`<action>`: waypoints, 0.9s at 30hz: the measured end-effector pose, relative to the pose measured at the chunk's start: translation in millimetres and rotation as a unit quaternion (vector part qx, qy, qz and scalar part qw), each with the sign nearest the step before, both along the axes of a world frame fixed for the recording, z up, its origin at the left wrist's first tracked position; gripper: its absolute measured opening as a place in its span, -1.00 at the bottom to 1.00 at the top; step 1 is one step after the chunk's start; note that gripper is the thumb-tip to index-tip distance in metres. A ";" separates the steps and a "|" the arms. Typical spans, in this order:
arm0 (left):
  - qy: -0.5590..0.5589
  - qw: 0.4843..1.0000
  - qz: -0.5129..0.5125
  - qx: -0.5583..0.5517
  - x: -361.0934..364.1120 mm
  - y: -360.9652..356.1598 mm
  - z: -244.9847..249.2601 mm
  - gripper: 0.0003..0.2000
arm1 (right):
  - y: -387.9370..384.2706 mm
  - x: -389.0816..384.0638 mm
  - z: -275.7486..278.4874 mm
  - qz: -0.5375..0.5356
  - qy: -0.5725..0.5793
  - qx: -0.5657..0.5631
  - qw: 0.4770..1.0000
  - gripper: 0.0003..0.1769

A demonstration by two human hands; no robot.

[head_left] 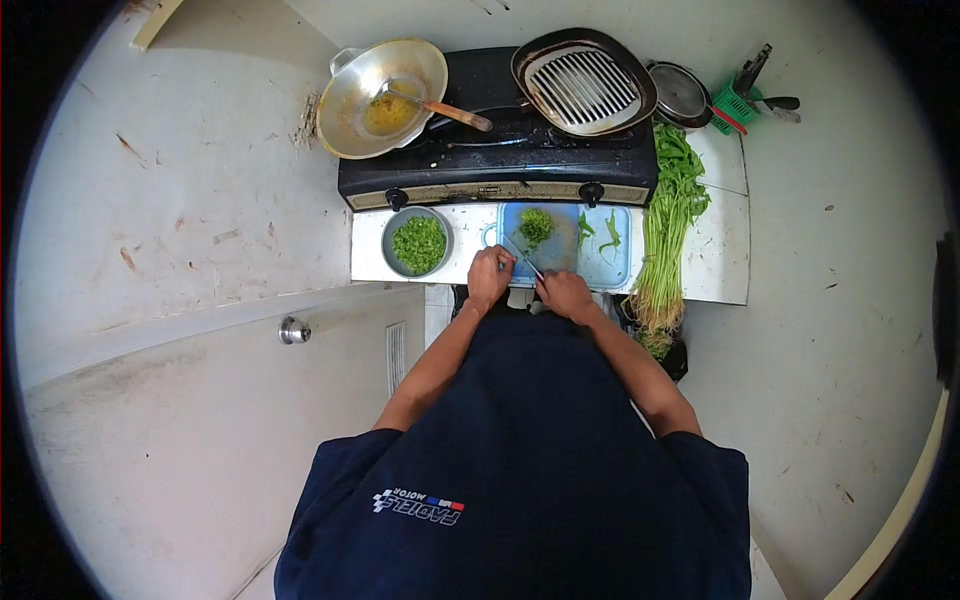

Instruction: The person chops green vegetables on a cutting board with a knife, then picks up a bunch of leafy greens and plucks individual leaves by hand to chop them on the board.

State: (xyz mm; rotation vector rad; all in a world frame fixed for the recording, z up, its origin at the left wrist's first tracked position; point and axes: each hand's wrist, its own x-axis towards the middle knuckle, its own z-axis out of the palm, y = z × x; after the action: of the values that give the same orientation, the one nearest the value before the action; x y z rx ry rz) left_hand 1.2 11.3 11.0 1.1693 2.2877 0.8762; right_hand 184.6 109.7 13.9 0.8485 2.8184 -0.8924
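My right hand (565, 293) grips a knife (524, 258), its blade slanting up and left over the blue cutting board (606, 272). Close to the blade, at the board's lower left edge, my left hand (489, 276) has its fingers pinched together. A tiny red bit shows at those fingertips, but what they hold is too small to make out. Just beyond the blade lies a small heap of chopped greens (536, 227). A few loose leaves (611, 232) rest on the board's right part. Left of the board stands a grey bowl (387, 252) with chopped greens in it.
Behind the board is a black gas stove (470, 160). It carries a wok (345, 125) with a wooden-handled ladle (455, 113) and a grill pan (585, 85). A bundle of long-stemmed greens (664, 240) lies to the right. A small pan (680, 95) and green basket (733, 105) stand behind.
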 end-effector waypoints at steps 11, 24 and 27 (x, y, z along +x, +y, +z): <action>-0.056 0.998 0.043 0.005 -4.6 -3.7 -15.4 -0.80 | 0.8 0.1 5.8 0.032 -0.021 -0.002 0.999 -0.54; -0.062 0.997 0.048 -0.005 -3.5 -3.2 -8.2 -0.79 | 1.6 3.5 -4.0 0.015 -0.029 -0.002 0.999 -0.57; -0.063 0.997 0.049 -0.012 -2.5 -2.1 -5.8 -0.79 | 1.9 3.5 0.6 0.010 -0.029 -0.008 0.999 -0.56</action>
State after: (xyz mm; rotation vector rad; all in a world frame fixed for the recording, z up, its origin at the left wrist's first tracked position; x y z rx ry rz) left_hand -1.3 9.1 5.2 0.9702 2.2617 0.9279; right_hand 188.2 111.6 14.4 0.8280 2.7614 -0.8711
